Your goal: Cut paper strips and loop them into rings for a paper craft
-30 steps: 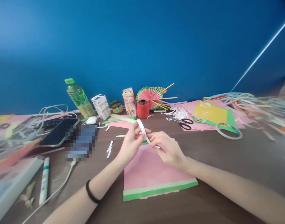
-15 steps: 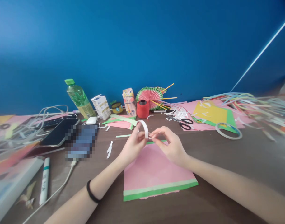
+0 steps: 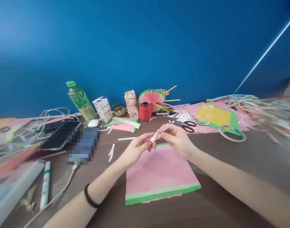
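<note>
Both hands meet above the middle of the tabletop (image 3: 230, 164), over the far edge of a pink paper sheet (image 3: 156, 171) with a green band along its near edge. The left hand (image 3: 135, 148) and the right hand (image 3: 177, 139) share a small white paper strip (image 3: 156, 135): the left fingers (image 3: 148, 141) pinch its lower end, the right fingers (image 3: 162, 133) pinch its upper end, and the strip slants up to the right between them, clear of the sheet. A black band sits on the left wrist.

Toward the far edge stand a green-capped bottle (image 3: 79, 99), a small carton (image 3: 102, 108), a red thread spool (image 3: 145, 111) and a pleated paper fan (image 3: 152, 95). Black-handled scissors (image 3: 189, 125) and a tape ring (image 3: 231, 132) lie to the right. Near the left edge lie a white marker (image 3: 45, 183) and a dark phone (image 3: 60, 134).
</note>
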`<state>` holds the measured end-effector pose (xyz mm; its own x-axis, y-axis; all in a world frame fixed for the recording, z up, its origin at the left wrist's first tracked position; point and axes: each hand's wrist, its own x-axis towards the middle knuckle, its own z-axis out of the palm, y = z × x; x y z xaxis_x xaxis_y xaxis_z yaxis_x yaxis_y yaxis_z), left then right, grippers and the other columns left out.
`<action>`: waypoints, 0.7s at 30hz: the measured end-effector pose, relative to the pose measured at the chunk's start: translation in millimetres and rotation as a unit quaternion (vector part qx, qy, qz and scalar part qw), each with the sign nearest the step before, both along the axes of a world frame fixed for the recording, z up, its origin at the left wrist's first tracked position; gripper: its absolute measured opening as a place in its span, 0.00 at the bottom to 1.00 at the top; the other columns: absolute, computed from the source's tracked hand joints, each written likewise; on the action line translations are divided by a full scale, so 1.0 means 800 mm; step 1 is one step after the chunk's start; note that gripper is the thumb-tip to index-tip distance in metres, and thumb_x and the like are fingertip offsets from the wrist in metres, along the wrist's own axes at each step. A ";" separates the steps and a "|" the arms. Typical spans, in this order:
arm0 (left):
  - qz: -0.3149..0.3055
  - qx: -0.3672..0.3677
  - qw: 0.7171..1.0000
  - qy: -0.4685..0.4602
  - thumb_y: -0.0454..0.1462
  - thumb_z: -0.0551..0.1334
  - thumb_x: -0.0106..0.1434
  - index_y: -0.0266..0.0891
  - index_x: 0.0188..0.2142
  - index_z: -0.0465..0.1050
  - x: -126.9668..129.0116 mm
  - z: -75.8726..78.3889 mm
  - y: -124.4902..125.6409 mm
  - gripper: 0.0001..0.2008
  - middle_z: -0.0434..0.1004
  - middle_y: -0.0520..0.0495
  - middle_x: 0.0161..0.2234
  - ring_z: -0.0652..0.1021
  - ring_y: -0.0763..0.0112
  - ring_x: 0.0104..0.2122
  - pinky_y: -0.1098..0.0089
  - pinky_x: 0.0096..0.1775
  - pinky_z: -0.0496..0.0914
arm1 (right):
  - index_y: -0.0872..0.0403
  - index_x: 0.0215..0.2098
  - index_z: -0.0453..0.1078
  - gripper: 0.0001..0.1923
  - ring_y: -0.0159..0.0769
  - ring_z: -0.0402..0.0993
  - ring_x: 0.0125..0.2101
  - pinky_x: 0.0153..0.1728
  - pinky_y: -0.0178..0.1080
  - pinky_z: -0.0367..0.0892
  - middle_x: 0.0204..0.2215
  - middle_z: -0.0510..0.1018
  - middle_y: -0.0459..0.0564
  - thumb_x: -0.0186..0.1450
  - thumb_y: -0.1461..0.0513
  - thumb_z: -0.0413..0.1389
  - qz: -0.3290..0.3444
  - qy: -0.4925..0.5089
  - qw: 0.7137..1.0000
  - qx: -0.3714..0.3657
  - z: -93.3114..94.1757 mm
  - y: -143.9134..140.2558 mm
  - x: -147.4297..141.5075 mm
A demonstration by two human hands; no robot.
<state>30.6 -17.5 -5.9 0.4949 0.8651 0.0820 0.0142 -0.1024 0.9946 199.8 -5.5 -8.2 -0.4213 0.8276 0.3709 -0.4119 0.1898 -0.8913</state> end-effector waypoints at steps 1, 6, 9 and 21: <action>-0.004 -0.008 1.000 -0.007 0.33 0.53 0.58 0.39 0.47 0.66 0.000 0.001 0.000 0.17 0.64 0.52 0.25 0.63 0.75 0.26 0.72 0.33 0.59 | 0.53 0.31 0.67 0.02 0.36 0.73 0.26 0.32 0.48 0.69 0.29 0.76 0.47 0.59 0.63 0.54 0.013 0.008 1.000 -0.008 0.000 0.001 0.000; -0.008 -0.030 0.999 -0.025 0.34 0.53 0.57 0.38 0.46 0.67 -0.001 -0.001 0.002 0.16 0.63 0.52 0.25 0.62 0.75 0.26 0.72 0.31 0.58 | 0.53 0.30 0.68 0.02 0.35 0.73 0.27 0.34 0.47 0.68 0.27 0.75 0.46 0.57 0.63 0.56 0.023 0.025 0.998 -0.050 -0.006 0.007 0.003; -0.009 -0.033 0.999 -0.021 0.34 0.53 0.57 0.38 0.45 0.67 -0.002 -0.003 0.003 0.16 0.63 0.52 0.25 0.63 0.75 0.27 0.72 0.30 0.58 | 0.54 0.29 0.68 0.02 0.35 0.72 0.28 0.34 0.45 0.67 0.26 0.74 0.46 0.56 0.63 0.57 0.022 0.030 0.997 -0.072 -0.010 0.011 0.005; 0.217 0.162 0.902 0.335 0.37 0.46 0.59 0.41 0.48 0.64 -0.033 0.011 0.028 0.19 0.73 0.50 0.29 0.71 0.70 0.27 0.71 0.30 0.63 | 0.54 0.28 0.71 0.04 0.28 0.72 0.29 0.33 0.32 0.66 0.26 0.76 0.44 0.53 0.63 0.59 -0.058 0.063 0.980 -0.182 -0.021 0.035 0.016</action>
<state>4.4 5.0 3.2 0.1472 0.9739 0.1727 0.7104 -0.2256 0.6666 212.6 22.5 -25.3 -0.2867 0.9542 0.0858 -0.5169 -0.0786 -0.8524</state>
